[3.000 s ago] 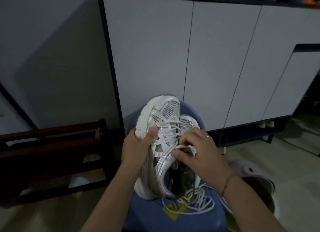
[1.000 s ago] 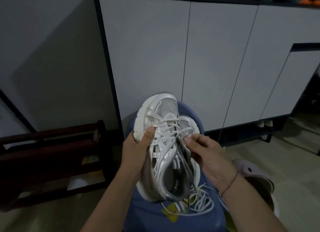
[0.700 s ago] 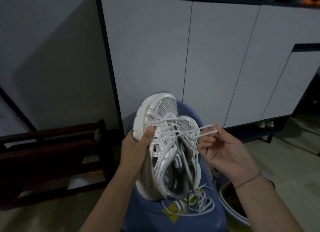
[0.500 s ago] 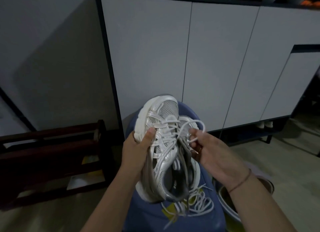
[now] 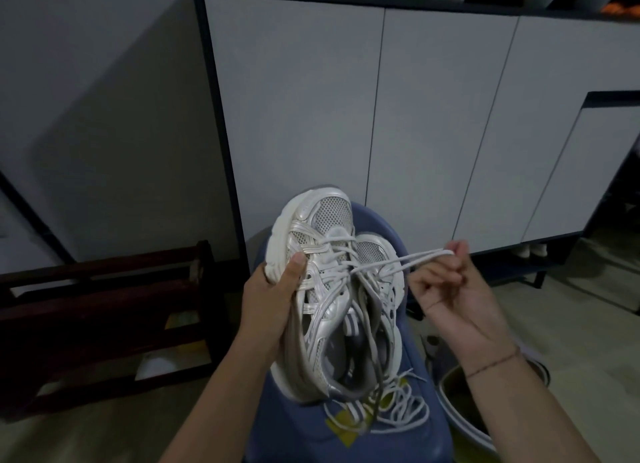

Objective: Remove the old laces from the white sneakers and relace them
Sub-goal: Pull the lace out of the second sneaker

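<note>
At centre, the left hand (image 5: 266,300) gripped the sneaker (image 5: 322,289) by its side, toe toward twelve o'clock; the right hand (image 5: 446,289) pinched a lace loop (image 5: 408,256) stretched taut toward three o'clock.

Left hand (image 5: 266,306) grips the white sneaker (image 5: 329,289) by its side, toe up, over a blue stool (image 5: 408,435). Right hand (image 5: 446,289) pinches a lace loop (image 5: 408,260), pulled taut to the right. Loose laces (image 5: 398,410) lie on the stool. White cabinet (image 5: 415,116) behind.
</note>
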Available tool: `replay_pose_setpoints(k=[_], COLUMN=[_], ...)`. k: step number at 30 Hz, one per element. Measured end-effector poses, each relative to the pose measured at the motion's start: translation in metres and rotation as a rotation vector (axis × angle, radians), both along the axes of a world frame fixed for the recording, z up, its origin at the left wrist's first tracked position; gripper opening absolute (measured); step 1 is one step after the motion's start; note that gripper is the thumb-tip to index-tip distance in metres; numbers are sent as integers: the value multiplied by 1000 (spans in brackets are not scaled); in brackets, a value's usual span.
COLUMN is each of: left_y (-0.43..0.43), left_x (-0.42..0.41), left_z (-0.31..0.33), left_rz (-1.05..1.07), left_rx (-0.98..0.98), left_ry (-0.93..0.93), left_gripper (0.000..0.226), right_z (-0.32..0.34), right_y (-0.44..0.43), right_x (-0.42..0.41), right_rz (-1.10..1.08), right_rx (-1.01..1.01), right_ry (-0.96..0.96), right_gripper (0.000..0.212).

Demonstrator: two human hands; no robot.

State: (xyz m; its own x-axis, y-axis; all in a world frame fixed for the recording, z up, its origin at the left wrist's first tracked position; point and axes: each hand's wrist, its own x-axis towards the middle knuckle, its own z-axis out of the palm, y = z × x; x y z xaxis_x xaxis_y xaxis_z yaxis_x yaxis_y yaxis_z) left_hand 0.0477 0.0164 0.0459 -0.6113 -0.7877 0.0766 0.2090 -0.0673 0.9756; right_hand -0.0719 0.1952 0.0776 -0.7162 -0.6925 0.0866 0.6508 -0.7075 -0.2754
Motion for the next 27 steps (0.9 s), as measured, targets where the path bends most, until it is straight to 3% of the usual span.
replay_pose_setpoints(k=[2,4,6,10,12,15,17,19,21,24,27], left_y=[1,4,5,3,3,3,1,0,-1,0,2], left_x=[-1,-1,-1,0,0,1,3,5,5,4,2], left_z=[-1,-1,0,1,1,4,6,7,7,7,7], left_rz=[-1,-6,-5,1,-1,-6,-1,11,15,11,4], left_rx=[-15,-8,-2,-6,-3,8,28,42,49,61,57], left_ry=[-18,-8,0,-20,-24,-8,6,15,17,27,20], left_gripper=[25,21,18,18,19,25,22,23,24,25,29], right_z=[-3,-7,-11,-19,-18,-8,-5,-5,-4,-5,-15], right_y=[-4,-10,-17,-24,-24,-15,-4,8,14,2,-18], right_x=[2,8,18,26,23,10,-5,-18,-23,-7,19], right_rz=[16,29,-34,-216,-204,-73,-69,-113,-138,-62,-41], right_rx=[111,385,606,797,771,432,193,95,162,446,638], right_ry=[85,233,416,594,483,140,-6,-65,-22,172,411], right_gripper=[47,51,36,19,15,11,30,52,55,27,23])
